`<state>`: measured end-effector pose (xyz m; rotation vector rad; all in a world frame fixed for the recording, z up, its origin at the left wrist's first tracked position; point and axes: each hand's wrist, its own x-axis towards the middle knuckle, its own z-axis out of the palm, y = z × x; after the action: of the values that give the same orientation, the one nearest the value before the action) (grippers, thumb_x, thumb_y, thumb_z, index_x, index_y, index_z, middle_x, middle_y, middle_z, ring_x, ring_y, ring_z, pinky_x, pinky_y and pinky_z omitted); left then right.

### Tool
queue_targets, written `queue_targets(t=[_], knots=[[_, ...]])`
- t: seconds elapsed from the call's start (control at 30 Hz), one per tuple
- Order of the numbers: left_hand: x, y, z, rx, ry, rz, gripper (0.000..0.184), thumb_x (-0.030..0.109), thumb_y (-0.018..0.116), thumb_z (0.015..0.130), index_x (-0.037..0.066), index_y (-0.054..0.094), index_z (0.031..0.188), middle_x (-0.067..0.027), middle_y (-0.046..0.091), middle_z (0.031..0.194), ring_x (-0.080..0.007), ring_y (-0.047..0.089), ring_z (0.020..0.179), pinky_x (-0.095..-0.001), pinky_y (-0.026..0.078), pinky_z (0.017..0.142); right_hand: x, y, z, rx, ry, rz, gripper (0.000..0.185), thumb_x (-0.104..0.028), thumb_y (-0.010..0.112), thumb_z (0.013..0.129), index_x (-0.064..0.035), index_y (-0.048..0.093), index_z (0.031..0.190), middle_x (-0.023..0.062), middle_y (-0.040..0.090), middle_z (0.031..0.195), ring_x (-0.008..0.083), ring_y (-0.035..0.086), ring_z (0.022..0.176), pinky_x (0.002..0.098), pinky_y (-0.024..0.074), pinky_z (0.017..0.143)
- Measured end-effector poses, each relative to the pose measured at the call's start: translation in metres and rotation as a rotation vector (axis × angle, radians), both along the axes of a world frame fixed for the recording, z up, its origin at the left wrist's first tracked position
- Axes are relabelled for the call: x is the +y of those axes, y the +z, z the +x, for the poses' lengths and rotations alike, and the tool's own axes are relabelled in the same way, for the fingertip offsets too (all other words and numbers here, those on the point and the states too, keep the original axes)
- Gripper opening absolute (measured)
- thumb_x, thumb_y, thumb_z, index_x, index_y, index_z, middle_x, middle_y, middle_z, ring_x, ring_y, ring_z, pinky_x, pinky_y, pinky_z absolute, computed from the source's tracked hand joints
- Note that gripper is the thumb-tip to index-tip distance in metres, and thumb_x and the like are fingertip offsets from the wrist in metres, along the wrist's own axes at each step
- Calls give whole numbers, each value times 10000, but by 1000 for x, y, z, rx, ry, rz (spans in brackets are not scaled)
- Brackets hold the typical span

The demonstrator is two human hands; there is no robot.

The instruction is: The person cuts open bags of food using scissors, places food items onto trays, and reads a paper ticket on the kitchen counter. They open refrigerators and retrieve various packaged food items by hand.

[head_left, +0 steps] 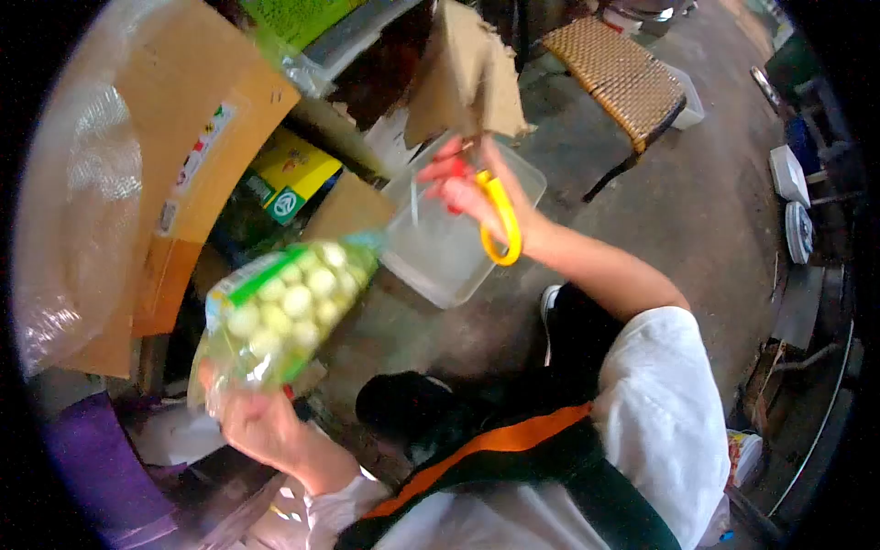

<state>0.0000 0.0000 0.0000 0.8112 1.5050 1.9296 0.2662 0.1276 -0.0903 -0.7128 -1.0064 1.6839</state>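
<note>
Closest in, the white sleeve (665,403) and the orange trim (509,440) are filling the foreground, and out beyond them the left hand (261,426) is gripping the lower end of a clear-and-green plastic bag (261,275), packed with pale round balls (295,301)! The bag is slanting well clear of the floor, off to the left. Further out, the right hand (472,192) is holding what looks like yellow-handled scissors (502,206) above a translucent plastic tub (431,266). Behind it all, torn cardboard (458,82) and a woven-topped stool (619,73) are standing.

The risk, as I'm judging it: only one end is being held, so a slack grip could be dropping the bag, and a split in that thin film could be sending balls rolling across the floor. A careless swing of the scissors could be nicking the film, too.

Now the murk: motion is smearing both hands, the blades are dissolving against the cardboard, so I cannot tell whether they're parted. Glare is hiding some left fingertips, and the bag's far end is blurring, sealed or not.
</note>
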Motion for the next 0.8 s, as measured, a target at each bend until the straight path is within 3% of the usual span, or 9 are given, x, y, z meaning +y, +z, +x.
queue_targets(t=[0.07,0.13,0.17,0.2,0.3,0.37,0.47,0.57,0.8], knots=[[0,3,22,377,-55,-18,490,11,408,502,-39,461,986,-168,420,1111,-277,441,962,-353,333,855,2,11,-7,655,171,-527,331,-181,517,796,-109,356,1076,13,497,886,101,475,747,222,414,633],[-15,35,18,924,-201,-168,505,-8,375,454,-53,450,951,-167,460,1020,-279,475,912,-368,367,834,-32,19,-8,98,218,144,484,-231,609,719,-69,351,1095,46,449,969,129,434,860,254,371,753],[4,44,35,626,-292,-203,513,-13,366,439,-62,444,944,-166,468,994,-282,479,906,-377,376,833,-49,21,-8,-125,134,439,563,-256,655,680,-49,348,1105,62,424,1010,143,414,917,270,350,814],[22,54,52,321,-330,-233,522,-17,358,425,-70,439,938,-166,477,969,-286,483,899,-385,385,831,-54,54,7,-260,319,407,627,-243,677,659,-52,304,1125,72,397,1059,166,385,972,299,315,861],[49,116,116,-457,-619,-240,412,5,405,491,-44,460,897,-147,500,936,-250,498,871,-360,419,785,-90,97,33,-214,193,199,720,-288,726,596,-49,292,1119,68,369,1159,136,367,960,268,323,784],[61,153,146,-517,-650,-304,533,-32,348,421,-74,434,946,-154,479,941,-272,480,917,-364,399,827,-105,144,75,-461,74,144,724,-259,736,587,-44,283,1110,83,378,1157,143,364,996,267,316,806],[66,206,197,-499,-752,-313,485,-57,342,467,-43,443,941,-98,475,894,-226,473,869,-304,390,800,-135,204,121,-526,-156,112,639,-200,754,566,-53,303,994,125,400,1156,180,383,1053,296,332,851],[72,268,250,-415,-834,-245,450,-70,348,483,-25,448,920,-77,469,886,-196,467,860,-279,387,783,-159,265,149,-597,-373,110,654,-196,730,595,-63,305,1073,109,401,1174,206,419,1051,344,333,894],[92,426,378,-470,-1099,-343,412,-125,405,520,19,452,902,-55,496,889,-154,482,837,-236,402,719,-164,386,222,-656,-988,-39,425,-124,677,649,-40,452,999,74,520,911,143,515,826,266,422,716]])
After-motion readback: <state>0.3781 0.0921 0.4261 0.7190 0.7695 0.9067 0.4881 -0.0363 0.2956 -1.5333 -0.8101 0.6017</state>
